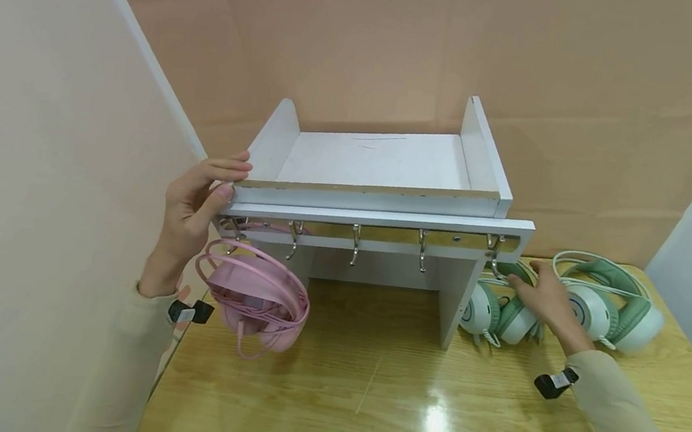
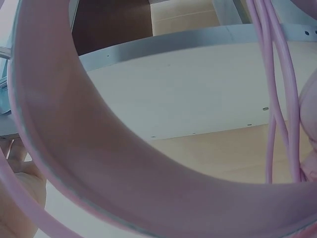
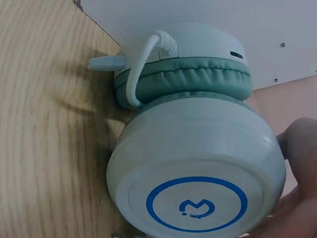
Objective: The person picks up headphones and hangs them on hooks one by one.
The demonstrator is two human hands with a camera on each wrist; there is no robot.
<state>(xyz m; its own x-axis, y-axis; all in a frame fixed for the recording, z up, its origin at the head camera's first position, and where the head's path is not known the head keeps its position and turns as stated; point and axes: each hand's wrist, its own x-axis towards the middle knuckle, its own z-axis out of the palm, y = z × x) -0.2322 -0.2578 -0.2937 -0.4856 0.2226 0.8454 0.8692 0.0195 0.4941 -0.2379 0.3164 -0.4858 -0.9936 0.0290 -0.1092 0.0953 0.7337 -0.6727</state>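
Note:
My left hand (image 1: 195, 201) holds the left front corner of a white shelf (image 1: 378, 218), fingers over its top and thumb against the front. Just below it, pink headphones (image 1: 260, 281) with a looped cable hang from the leftmost hook; their headband (image 2: 133, 153) fills much of the left wrist view. At the shelf's right side, my right hand (image 1: 546, 295) grips the upper part of green-and-white headphones (image 1: 480, 310). The right wrist view shows their ear cup (image 3: 198, 144) close up, with fingers at its right edge. The exact grip is partly hidden.
A second green-and-white pair of headphones (image 1: 626, 308) lies on the wooden table (image 1: 310, 406) to the right of my right hand. Several metal hooks (image 1: 356, 242) line the shelf's front rail. A wall (image 1: 66, 174) stands close on the left.

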